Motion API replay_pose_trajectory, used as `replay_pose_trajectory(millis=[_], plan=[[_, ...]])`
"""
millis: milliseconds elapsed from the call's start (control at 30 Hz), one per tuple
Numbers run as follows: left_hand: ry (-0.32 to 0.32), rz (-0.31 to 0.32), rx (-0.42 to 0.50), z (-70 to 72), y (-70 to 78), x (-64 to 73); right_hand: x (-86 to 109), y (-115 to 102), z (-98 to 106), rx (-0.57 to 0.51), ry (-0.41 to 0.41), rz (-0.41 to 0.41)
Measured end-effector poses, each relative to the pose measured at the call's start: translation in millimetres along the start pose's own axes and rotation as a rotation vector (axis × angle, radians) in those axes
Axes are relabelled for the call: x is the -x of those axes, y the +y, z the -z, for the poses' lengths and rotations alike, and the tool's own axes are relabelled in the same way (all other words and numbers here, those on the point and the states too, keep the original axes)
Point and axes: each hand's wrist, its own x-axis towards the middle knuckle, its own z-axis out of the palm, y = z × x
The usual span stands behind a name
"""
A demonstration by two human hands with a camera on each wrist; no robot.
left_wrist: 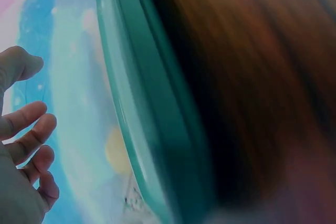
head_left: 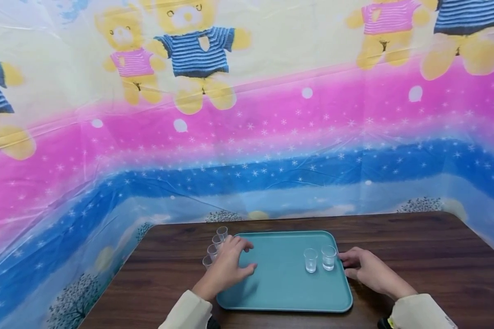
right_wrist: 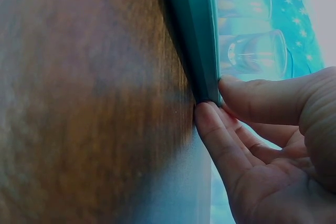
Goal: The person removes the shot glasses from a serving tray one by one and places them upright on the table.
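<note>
A teal tray lies on the table. Two small clear glasses stand side by side on its right part, a left one and a right one; whether their lower parts hold clear liquid I cannot tell. My right hand pinches the tray's right rim, thumb on the upper side and fingertips beneath, as the right wrist view shows. Above the tray's left part hovers my left hand, fingers and thumb apart, holding nothing. Several more small glasses line up just left of the tray, partly hidden by that hand.
The dark wooden table extends on both sides of the tray. Behind it hangs a printed cloth with bears and snowflakes, which meets the table's far edge.
</note>
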Motion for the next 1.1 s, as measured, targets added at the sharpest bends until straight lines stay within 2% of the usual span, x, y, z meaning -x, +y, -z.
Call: replay_pose_trajectory(millis=[300, 467, 667, 933, 1100], plan=[[-0.068, -0.044, 0.061, -19.3, 32.4, -24.8, -0.6, 0, -3, -0.012, 0.004, -0.004], [-0.089, -0.073, 0.041, -30.4, 47.1, -37.8, -2.4, -2, -4, -0.007, 0.009, 0.001], [-0.126, -0.044, 0.061, -40.3, 61.9, -51.7, -2.8, -3, -3, -0.019, 0.019, -0.011], [-0.238, 0.046, 0.123, -51.1, 78.6, -69.8, -0.2, 1, 0, -0.008, 0.005, 0.027], [-0.255, 0.068, 0.125, -57.1, 85.1, -76.8, 2.8, 3, 3, -0.016, -0.001, 0.039]])
